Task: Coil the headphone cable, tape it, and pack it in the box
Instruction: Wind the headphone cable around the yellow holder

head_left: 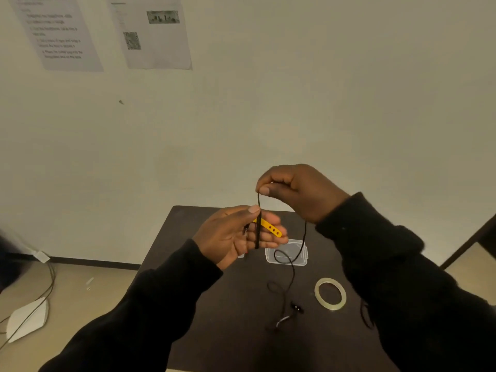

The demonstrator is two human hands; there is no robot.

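**Cable held up between two hands above the table**

The clear plastic box (286,252) is sitting open at the far middle of the dark table (228,331), and nothing is lying inside it; a loop of the black headphone cable (291,272) is hanging in front of it, so part of its floor is crossed by the cord. I cannot tell whether that loop is touching the box or only passing over it.

The table is standing against a plain pale wall, with two printed sheets (107,30) stuck high on it to the left. On the floor to the left, loose wires (43,291) are trailing past a white flat object (28,319).

A ring of clear tape (330,294) is lying flat on the table, to the right of the cable's lower end, near the earbuds (295,308), which are resting on the surface.

The left hand (236,234) is half open, palm up, its thumb pressing several cable strands and a yellow perforated strap (269,227) against the fingers. The right hand (298,191) is raised higher, thumb and forefinger pinching the cable closed, the cord dropping from it in a long curve to the table. Dark sleeves are covering both forearms and hiding the table's near corners.
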